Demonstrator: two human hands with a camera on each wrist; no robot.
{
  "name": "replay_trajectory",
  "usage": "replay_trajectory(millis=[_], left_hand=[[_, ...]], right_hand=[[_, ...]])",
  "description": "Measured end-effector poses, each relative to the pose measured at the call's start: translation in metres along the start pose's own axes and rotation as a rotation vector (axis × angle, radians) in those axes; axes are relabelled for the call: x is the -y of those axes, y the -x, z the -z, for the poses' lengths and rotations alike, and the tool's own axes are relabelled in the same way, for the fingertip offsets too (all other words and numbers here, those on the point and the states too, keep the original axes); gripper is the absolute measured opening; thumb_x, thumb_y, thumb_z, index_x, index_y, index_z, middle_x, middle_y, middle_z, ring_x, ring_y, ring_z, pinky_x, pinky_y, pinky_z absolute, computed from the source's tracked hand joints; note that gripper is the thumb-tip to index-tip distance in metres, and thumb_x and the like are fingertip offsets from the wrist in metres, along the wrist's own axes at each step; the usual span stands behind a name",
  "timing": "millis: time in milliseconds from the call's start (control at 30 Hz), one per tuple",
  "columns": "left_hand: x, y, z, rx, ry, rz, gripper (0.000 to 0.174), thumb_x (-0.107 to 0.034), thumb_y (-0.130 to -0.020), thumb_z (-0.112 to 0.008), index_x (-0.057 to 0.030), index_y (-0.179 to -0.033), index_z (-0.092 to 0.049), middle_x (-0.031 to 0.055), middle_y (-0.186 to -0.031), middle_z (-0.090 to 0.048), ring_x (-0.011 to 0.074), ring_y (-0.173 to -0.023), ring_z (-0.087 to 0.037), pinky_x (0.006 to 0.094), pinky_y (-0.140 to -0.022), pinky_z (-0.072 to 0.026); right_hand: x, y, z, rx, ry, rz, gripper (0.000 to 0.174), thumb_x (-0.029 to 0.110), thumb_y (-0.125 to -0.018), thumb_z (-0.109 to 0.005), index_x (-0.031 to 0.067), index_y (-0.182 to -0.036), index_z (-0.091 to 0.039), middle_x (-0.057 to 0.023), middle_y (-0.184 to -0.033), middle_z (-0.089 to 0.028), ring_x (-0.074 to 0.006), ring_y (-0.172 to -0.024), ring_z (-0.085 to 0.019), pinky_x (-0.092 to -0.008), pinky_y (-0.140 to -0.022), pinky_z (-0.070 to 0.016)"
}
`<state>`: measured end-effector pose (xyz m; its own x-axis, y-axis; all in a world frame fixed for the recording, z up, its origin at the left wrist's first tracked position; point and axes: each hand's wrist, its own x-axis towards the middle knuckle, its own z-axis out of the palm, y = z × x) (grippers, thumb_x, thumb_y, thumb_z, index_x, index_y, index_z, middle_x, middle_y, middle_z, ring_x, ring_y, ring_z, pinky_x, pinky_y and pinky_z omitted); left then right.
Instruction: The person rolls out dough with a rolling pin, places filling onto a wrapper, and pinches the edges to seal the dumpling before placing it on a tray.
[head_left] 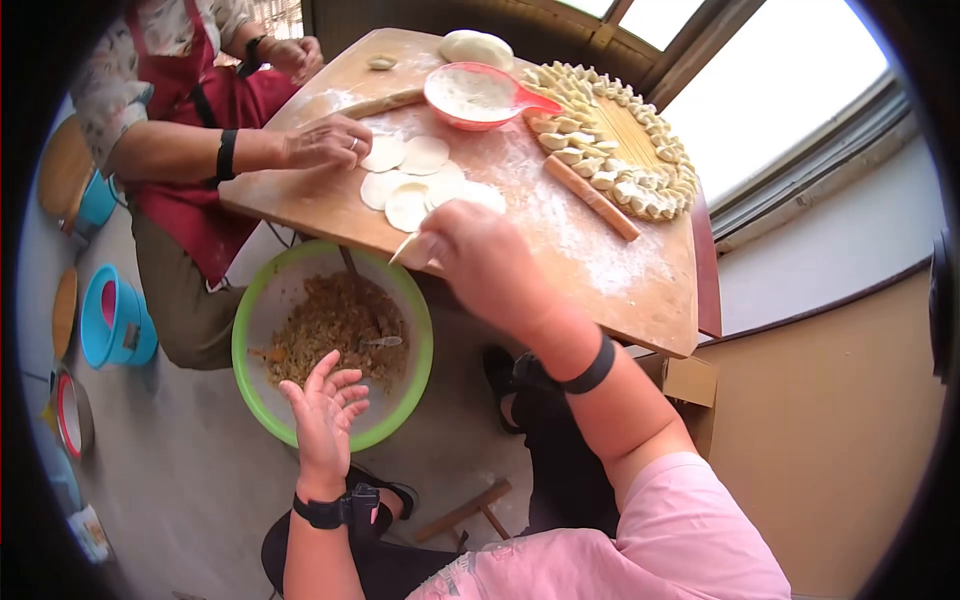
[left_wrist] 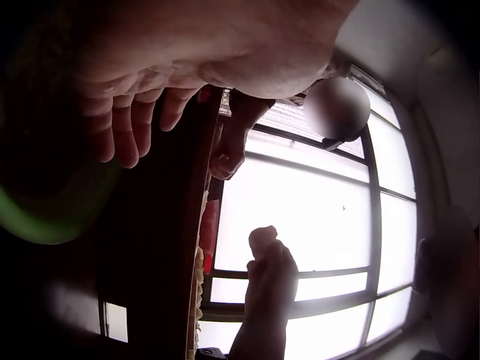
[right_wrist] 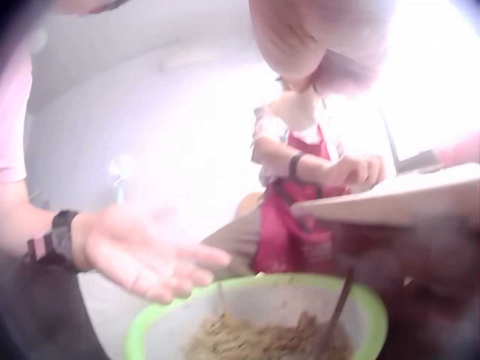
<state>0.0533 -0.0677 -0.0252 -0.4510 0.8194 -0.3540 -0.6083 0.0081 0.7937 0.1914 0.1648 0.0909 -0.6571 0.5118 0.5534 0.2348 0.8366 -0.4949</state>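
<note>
At the lower centre of the head view, the left hand (head_left: 325,410) is held open, palm up and fingers spread, above the near rim of a green bowl (head_left: 245,330) in which minced filling (head_left: 335,320) is heaped. Above it, at mid-frame, a thin pale stick (head_left: 404,247) is gripped by the right hand (head_left: 480,262), whose fingertips are laid at the nearest of the round dough wrappers (head_left: 410,185) on the floured wooden board (head_left: 600,270). Farther up, another person's hand (head_left: 328,143) is rested beside the wrappers. Rows of folded dumplings (head_left: 620,170) are ranged at the upper right.
</note>
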Motion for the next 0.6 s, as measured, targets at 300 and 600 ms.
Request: replay_trajectory(millis=[300,600], left_hand=[[0.012,-0.012,-0.018,0.022,-0.056,0.050,0.084,-0.073,-0.100,-0.021,-0.0024,-0.128,-0.057,0.0075,-0.109,-0.062,0.0185,-0.096,-0.058,0.0328,-0.088,-0.0465],[0.024,-0.035,-0.036,0.002,-0.083,0.097,0.081,-0.069,-0.102,-0.021,-0.0022,-0.124,-0.060,0.0080,-0.107,-0.064,0.0188,-0.095,-0.059,0.0326,-0.088,-0.0462]], right_hand=[[-0.190,-0.028,0.191,-0.097,0.436,-0.417,0.019,0.015,-0.090,-0.064,-0.0008,-0.098,-0.071,-0.0205,-0.092,-0.072,-0.0331,-0.088,-0.070,-0.0398,-0.082,-0.0532],[-0.326,-0.027,0.214,-0.147,0.506,-0.599,0.025,0.021,-0.089,-0.060,0.0077,-0.106,-0.074,-0.0190,-0.104,-0.073,-0.0333,-0.102,-0.068,-0.0409,-0.092,-0.0518]])
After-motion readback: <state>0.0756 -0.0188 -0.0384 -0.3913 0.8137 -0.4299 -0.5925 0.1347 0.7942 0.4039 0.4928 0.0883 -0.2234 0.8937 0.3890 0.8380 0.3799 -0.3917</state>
